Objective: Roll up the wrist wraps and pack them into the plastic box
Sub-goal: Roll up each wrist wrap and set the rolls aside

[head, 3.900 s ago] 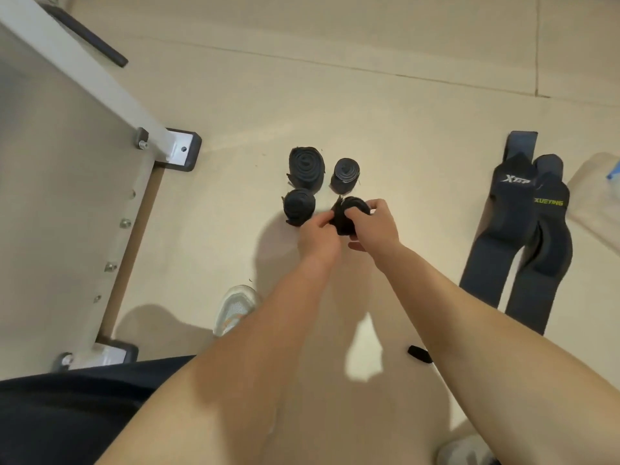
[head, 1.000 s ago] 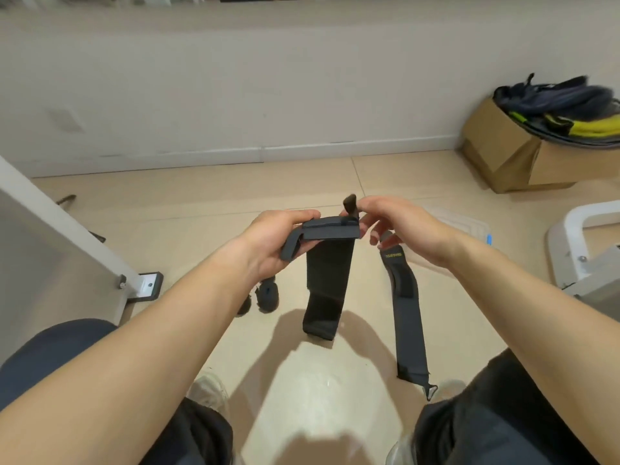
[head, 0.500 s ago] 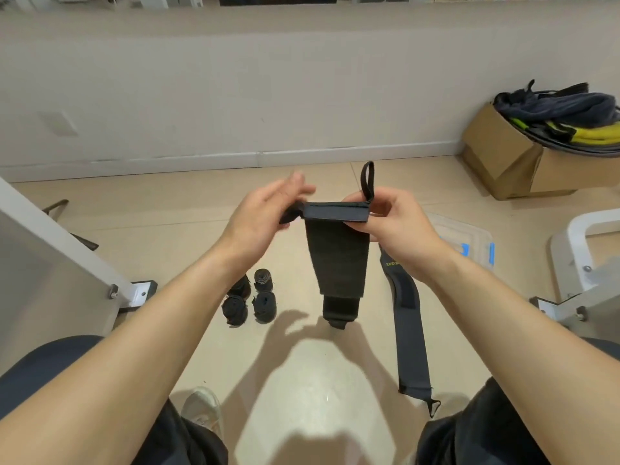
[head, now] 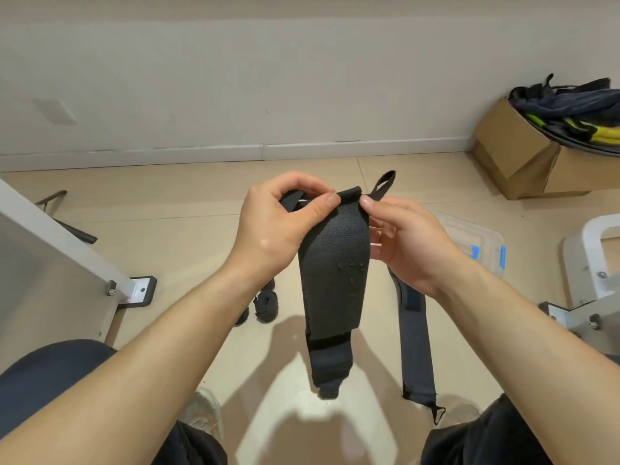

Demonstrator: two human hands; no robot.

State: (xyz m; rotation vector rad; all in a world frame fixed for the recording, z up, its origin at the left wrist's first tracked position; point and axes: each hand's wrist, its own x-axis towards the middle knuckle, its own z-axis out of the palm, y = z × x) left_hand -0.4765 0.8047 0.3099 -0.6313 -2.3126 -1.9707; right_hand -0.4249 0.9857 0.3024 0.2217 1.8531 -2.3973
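- Wrap (head: pixel 332 280) hangs free, ready to roll from the top.
- Left hand (head: pixel 275 229) and right hand (head: pixel 406 243): each grip pinches its top edge, likely starting the roll.
- Rolls (head: pixel 266 303) and spare wrap (head: pixel 416 337) lie on floor (head: pixel 201 229); box (head: pixel 476 236) beyond.

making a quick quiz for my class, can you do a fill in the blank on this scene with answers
1. The left hand and the right hand both pinch the top of a ____ wrist wrap.
2. A second wrap lies unrolled on the ____.
3. The clear plastic box has ____ clips.
4. The rolled wraps are partly hidden behind the ____ arm.

Missing words: black; floor; blue; left.
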